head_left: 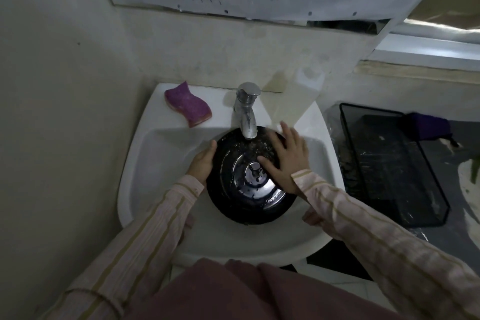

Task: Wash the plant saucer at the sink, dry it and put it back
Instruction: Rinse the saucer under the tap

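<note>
The round black plant saucer (233, 205) lies in the white sink (155, 153), under the chrome tap (246, 112). Its inside is wet and shiny, with dark specks of dirt near the far rim. My left hand (201, 163) grips the saucer's left rim, fingers hidden beneath it. My right hand (284, 156) lies flat on the saucer's inner surface at the right, fingers spread and straight. Whether water runs from the tap is unclear.
A purple sponge (187, 104) rests on the sink's back left ledge. A translucent bottle (296, 96) stands at the back right. A black wire tray (392, 166) sits to the right of the sink. A wall closes in on the left.
</note>
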